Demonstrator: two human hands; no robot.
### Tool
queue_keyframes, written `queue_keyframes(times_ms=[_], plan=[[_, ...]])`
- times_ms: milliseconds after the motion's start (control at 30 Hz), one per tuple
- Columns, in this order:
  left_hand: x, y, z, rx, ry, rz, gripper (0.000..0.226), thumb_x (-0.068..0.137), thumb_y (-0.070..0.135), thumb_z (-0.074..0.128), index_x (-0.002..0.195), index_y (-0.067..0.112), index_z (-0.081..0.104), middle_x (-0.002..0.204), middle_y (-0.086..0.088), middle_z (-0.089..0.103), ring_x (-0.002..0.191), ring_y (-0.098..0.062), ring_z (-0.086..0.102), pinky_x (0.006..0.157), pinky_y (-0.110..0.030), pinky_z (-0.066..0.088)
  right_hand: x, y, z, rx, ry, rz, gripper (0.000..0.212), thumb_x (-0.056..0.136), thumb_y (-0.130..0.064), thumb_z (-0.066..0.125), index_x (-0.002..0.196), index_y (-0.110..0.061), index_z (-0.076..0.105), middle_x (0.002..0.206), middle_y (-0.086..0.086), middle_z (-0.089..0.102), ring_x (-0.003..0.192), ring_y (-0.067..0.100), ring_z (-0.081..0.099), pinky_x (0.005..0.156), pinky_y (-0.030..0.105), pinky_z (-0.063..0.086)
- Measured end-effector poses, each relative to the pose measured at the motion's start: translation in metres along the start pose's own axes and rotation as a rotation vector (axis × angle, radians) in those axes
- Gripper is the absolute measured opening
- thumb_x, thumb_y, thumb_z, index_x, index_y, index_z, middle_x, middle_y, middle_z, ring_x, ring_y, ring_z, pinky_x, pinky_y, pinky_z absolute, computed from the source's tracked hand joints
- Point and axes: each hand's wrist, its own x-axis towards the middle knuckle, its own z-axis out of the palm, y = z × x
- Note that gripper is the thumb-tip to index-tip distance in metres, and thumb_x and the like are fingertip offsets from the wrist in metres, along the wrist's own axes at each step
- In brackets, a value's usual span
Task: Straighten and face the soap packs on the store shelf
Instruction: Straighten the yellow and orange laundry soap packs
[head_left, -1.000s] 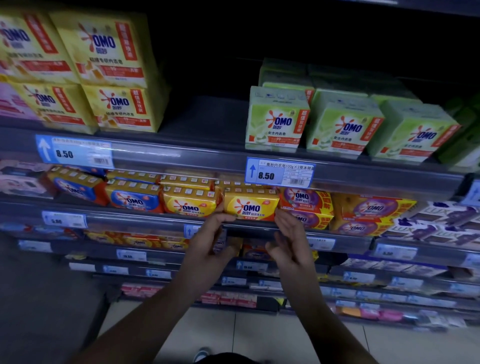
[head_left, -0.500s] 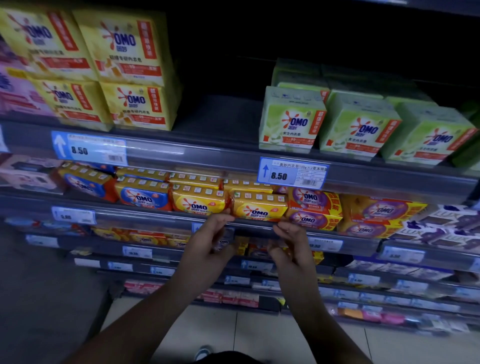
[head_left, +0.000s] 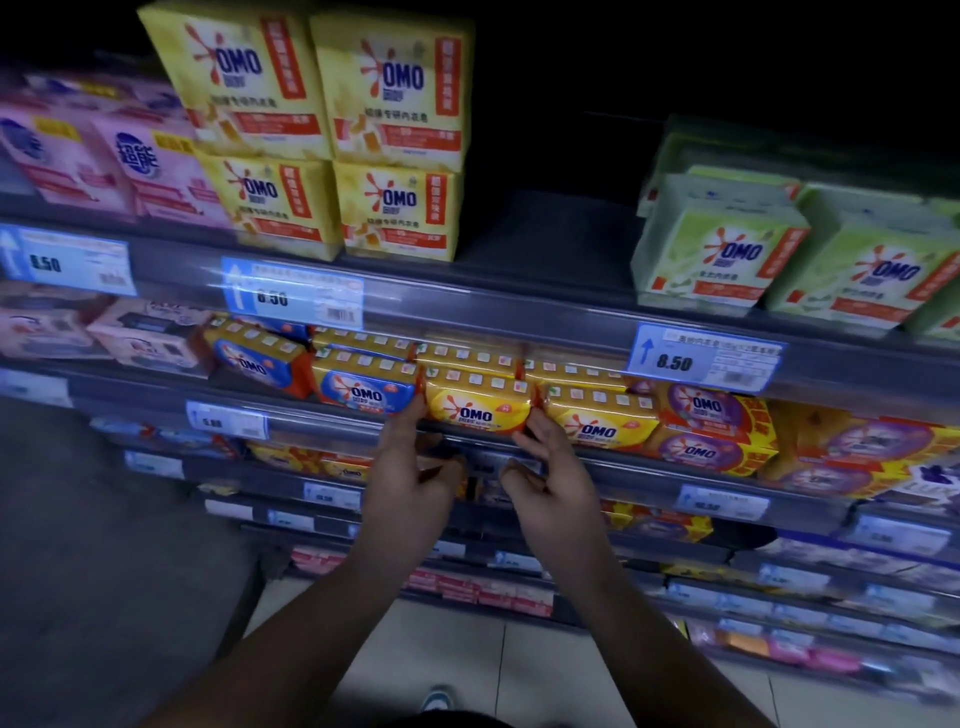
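A yellow OMO soap pack (head_left: 478, 410) lies at the front of the second shelf (head_left: 613, 460). It sits between a blue-labelled OMO pack (head_left: 363, 389) and a second yellow pack (head_left: 597, 426). My left hand (head_left: 410, 467) touches its left end with raised fingertips. My right hand (head_left: 550, 478) touches its right end the same way. Both thumbs hang below the shelf rail, off the pack. More yellow packs are stacked behind it. Another blue pack (head_left: 254, 358) further left sits turned at an angle.
Purple-and-yellow OMO packs (head_left: 706, 426) fill the shelf to the right. Above stand tall yellow OMO boxes (head_left: 395, 208), green OMO boxes (head_left: 722, 249) and pink packs (head_left: 150, 176), with a gap between yellow and green. Blue price tags (head_left: 701, 358) line the rails. Lower shelves run down to a tiled floor (head_left: 467, 665).
Both hands have shifted one pack to the left, from the second yellow pack to the first. The camera has moved closer and swung left.
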Motion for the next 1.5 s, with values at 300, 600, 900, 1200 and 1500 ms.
queue_keyframes(times_ms=[300, 600, 900, 1200, 1500], plan=[[-0.01, -0.009, -0.022, -0.359, 0.005, -0.078, 0.051, 0.093, -0.006, 0.063, 0.139, 0.016, 0.059, 0.126, -0.007, 0.065, 0.107, -0.008, 0.068, 0.096, -0.041, 0.058, -0.015, -0.01, 0.007, -0.024, 0.177, -0.115, 0.058, 0.096, 0.007, 0.059, 0.148, -0.014, 0.047, 0.136, 0.006, 0.052, 0.12, 0.005, 0.06, 0.094, 0.019, 0.055], [0.006, -0.014, -0.028, -0.3, -0.09, 0.017, 0.05, 0.094, 0.008, 0.069, 0.134, 0.036, 0.062, 0.138, 0.012, 0.061, 0.126, 0.002, 0.056, 0.104, -0.035, 0.051, -0.002, -0.011, 0.002, -0.017, 0.217, -0.082, 0.046, 0.099, -0.005, 0.062, 0.13, -0.039, 0.053, 0.128, 0.003, 0.063, 0.112, -0.003, 0.063, 0.097, 0.006, 0.046], [0.005, -0.009, -0.028, -0.283, -0.087, 0.068, 0.049, 0.094, 0.001, 0.066, 0.138, 0.021, 0.062, 0.133, 0.003, 0.063, 0.12, -0.002, 0.062, 0.106, -0.047, 0.051, -0.004, -0.009, 0.0, 0.119, 0.226, 0.021, 0.038, 0.096, 0.003, 0.063, 0.126, -0.019, 0.057, 0.115, 0.006, 0.068, 0.095, -0.013, 0.065, 0.081, 0.002, 0.047], [-0.003, 0.019, -0.03, -0.39, -0.089, 0.174, 0.019, 0.101, 0.012, 0.06, 0.114, 0.022, 0.069, 0.115, -0.001, 0.072, 0.108, -0.023, 0.07, 0.088, -0.041, 0.06, -0.029, -0.015, -0.03, 0.363, 0.276, 0.024, 0.01, 0.096, -0.013, 0.065, 0.095, -0.021, 0.07, 0.08, -0.007, 0.073, 0.075, 0.012, 0.072, 0.073, 0.026, 0.06], [0.0, 0.018, -0.04, -0.378, -0.032, 0.017, 0.018, 0.098, 0.003, 0.061, 0.101, 0.019, 0.067, 0.08, 0.007, 0.073, 0.079, -0.014, 0.075, 0.062, -0.026, 0.062, -0.034, -0.02, -0.041, 0.475, 0.159, 0.075, 0.019, 0.075, -0.038, 0.075, 0.087, -0.024, 0.076, 0.081, -0.006, 0.069, 0.089, 0.018, 0.069, 0.084, 0.034, 0.061]])
